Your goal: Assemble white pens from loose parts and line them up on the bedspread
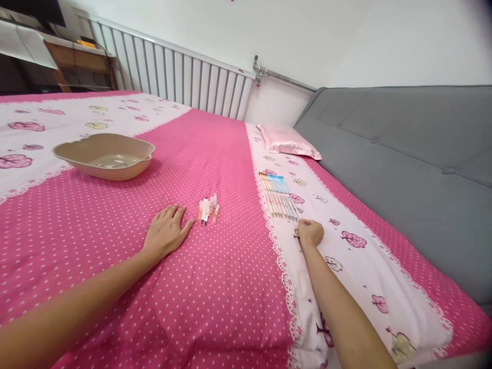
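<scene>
My left hand point(166, 230) lies flat on the pink dotted bedspread with its fingers spread, just left of a small pile of pens point(206, 210). To the right, my right hand point(311, 232) is closed around the near end of a slim pale pen point(295, 211), at the right end of a row of light-coloured pens point(280, 206). Beyond that row lies another row of pens point(273, 183), orange at the left and blue at the right. The fingertips of my right hand are partly hidden.
A beige plastic basin point(103, 171) stands on the bed at the left. A pink pillow point(288, 141) rests by the grey padded headboard point(407, 128). Behind the bed are a white radiator point(172, 66), a metal pipe point(284, 78) and a wooden desk point(82, 60).
</scene>
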The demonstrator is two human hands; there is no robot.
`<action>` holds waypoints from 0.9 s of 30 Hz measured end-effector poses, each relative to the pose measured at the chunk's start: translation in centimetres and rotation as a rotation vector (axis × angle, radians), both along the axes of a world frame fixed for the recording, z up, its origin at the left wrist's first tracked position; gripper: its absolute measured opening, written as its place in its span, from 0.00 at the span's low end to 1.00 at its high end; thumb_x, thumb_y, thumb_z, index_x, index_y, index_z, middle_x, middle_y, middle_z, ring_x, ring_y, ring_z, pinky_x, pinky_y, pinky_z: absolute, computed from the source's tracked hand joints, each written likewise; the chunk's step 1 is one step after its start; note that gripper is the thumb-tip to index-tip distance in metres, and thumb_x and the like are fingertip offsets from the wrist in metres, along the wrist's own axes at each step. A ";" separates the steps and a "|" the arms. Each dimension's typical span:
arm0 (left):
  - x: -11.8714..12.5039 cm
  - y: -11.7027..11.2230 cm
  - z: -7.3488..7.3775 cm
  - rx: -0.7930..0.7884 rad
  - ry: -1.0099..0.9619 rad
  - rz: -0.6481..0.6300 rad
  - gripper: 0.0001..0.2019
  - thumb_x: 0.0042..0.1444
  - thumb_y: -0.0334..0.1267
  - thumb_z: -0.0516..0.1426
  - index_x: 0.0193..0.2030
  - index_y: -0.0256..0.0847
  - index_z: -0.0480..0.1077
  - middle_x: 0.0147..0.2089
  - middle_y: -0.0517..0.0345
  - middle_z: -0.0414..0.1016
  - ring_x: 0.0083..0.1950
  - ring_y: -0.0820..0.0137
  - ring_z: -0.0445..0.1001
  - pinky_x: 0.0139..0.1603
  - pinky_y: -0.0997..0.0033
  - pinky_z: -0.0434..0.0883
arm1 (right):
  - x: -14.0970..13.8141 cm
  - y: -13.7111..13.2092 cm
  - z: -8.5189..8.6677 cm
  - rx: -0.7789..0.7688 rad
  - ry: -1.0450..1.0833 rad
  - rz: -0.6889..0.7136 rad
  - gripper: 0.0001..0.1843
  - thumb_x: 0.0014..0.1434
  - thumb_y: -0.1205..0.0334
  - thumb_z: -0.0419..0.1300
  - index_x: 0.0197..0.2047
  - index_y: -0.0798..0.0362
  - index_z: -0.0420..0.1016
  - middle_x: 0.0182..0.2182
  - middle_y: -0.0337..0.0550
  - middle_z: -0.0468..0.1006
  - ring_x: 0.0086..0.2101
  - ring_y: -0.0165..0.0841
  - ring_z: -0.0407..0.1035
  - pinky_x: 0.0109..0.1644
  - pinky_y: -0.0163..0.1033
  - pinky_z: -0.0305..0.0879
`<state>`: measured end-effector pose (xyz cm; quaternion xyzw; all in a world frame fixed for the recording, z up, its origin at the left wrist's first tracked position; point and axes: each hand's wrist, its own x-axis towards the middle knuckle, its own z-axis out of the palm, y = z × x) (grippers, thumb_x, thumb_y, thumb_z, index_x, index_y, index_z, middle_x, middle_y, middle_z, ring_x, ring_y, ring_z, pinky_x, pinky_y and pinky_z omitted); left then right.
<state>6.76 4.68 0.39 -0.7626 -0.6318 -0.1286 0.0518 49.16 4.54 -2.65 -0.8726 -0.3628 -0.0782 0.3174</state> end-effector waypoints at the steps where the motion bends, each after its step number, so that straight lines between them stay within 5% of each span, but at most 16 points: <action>1: 0.0 0.0 0.0 -0.003 0.000 0.002 0.31 0.59 0.54 0.39 0.61 0.34 0.59 0.61 0.43 0.61 0.62 0.55 0.58 0.61 0.56 0.53 | 0.0 0.0 0.0 -0.005 -0.002 0.004 0.17 0.51 0.60 0.52 0.36 0.58 0.79 0.37 0.54 0.77 0.40 0.43 0.67 0.47 0.42 0.59; 11: 0.1 -0.3 0.2 0.016 -0.019 -0.009 0.31 0.59 0.53 0.39 0.60 0.33 0.60 0.60 0.42 0.62 0.62 0.55 0.59 0.61 0.56 0.54 | -0.6 -1.8 -0.1 -0.129 -0.034 0.000 0.30 0.55 0.51 0.49 0.52 0.67 0.67 0.50 0.63 0.69 0.51 0.47 0.59 0.56 0.46 0.51; 27: -1.1 -4.1 0.1 -0.174 -0.005 -0.059 0.35 0.59 0.55 0.35 0.66 0.30 0.48 0.68 0.39 0.46 0.69 0.55 0.44 0.65 0.55 0.45 | -5.3 -14.5 0.6 -0.466 -0.004 -0.058 0.36 0.59 0.43 0.36 0.63 0.58 0.55 0.63 0.57 0.53 0.61 0.50 0.45 0.61 0.57 0.37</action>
